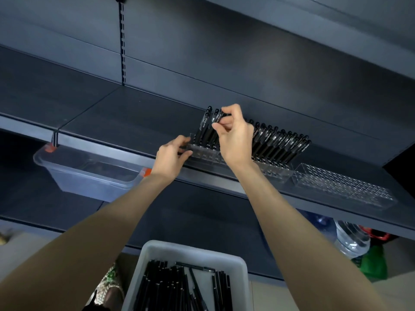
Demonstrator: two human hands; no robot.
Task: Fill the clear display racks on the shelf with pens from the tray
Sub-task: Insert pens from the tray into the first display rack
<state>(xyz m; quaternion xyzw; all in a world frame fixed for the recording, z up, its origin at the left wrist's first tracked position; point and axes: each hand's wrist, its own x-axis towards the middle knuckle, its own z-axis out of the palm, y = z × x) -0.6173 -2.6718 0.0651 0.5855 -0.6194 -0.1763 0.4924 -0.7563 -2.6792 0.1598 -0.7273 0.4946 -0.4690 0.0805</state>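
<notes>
A clear display rack stands on the dark shelf, with several black pens upright in its right part and a few at its left end. My right hand pinches a black pen by its top, the pen tilted over the rack's left part. My left hand grips the rack's left end. A second clear rack, further right on the shelf, holds no pens. A white tray below my arms holds several loose black pens.
A clear plastic bin with orange clips sits on the lower shelf at left. A large water bottle and a green bag are at the lower right. Another shelf overhangs above.
</notes>
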